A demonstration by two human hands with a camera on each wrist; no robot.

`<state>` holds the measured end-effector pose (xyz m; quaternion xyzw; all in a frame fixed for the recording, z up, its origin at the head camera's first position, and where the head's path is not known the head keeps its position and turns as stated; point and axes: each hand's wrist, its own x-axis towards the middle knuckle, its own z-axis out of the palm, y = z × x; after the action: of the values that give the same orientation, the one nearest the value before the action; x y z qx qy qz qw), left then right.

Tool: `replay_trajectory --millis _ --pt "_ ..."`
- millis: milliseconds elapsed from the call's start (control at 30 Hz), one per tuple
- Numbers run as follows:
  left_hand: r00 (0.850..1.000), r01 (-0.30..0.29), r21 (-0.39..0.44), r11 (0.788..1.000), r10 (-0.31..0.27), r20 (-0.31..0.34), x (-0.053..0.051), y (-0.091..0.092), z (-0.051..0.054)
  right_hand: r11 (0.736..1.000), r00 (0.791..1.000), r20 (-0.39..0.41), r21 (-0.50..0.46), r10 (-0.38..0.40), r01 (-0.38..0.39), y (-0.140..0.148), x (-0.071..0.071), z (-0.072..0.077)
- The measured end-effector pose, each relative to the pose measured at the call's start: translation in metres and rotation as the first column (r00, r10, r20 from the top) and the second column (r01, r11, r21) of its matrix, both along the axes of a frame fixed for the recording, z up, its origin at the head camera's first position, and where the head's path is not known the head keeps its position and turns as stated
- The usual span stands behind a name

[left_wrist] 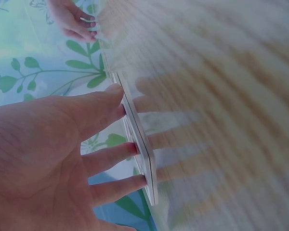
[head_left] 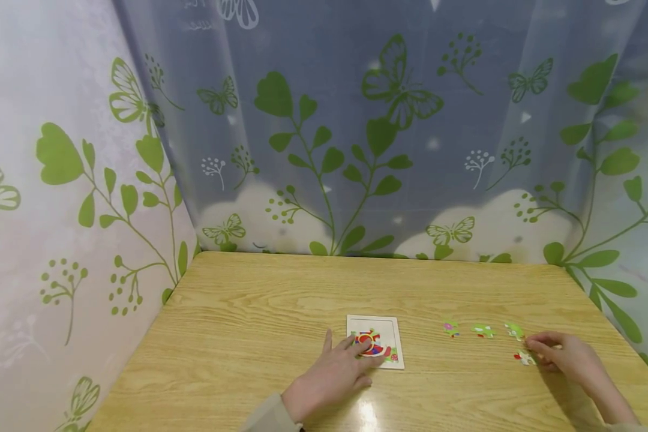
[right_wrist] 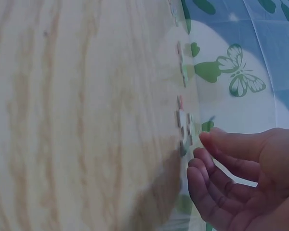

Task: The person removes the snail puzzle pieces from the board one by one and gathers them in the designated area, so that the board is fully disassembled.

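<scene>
From my head view, I see the puzzle board [head_left: 386, 327] lying flat on the wooden table [head_left: 259, 300], just right of centre. It looks nearly square, so I can't pick out a long axis; its side edges run away toward the patterned curtain [head_left: 302, 150], and its far edge lies nearly level with the table's back edge. The board is pale and thin, with bare wood showing along the top and a patch of red, blue and green, with a yellow ring, lower down.

My left hand [head_left: 337, 369] rests on it, fingers spread and fairly straight, touching the top without gripping.

To the right lie four loose pieces. The flower piece [head_left: 450, 329] is green and pink; the middle piece [head_left: 483, 330], green and white, stretches left to right; the green piece [head_left: 514, 330] slants down rightward; the white piece [head_left: 525, 357], red at its left end, sits nearer me. My right hand [head_left: 569, 357] is beside the last two, fingers bent and thumb near the index; I can't tell whether they hold anything.
</scene>
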<state>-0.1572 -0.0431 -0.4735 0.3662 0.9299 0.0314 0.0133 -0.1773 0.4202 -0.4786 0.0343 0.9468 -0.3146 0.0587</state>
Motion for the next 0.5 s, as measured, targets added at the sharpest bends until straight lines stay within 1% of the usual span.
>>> replay_trajectory --millis 100,200,500 --pt "1.000 -0.001 -0.002 1.000 0.001 0.001 0.000 0.000 0.000 1.000 0.999 -0.033 0.026 -0.015 0.016 -0.004 0.001 0.003" --pt "1.000 -0.003 -0.002 1.000 0.003 0.003 0.000 0.000 -0.001 0.999 0.997 -0.079 0.036 -0.009 0.012 -0.010 0.001 0.005" --pt "1.000 0.001 -0.008 1.000 -0.001 0.006 -0.001 0.000 -0.001 1.000 0.991 -0.137 0.011 0.010 -0.008 -0.031 -0.006 0.011"
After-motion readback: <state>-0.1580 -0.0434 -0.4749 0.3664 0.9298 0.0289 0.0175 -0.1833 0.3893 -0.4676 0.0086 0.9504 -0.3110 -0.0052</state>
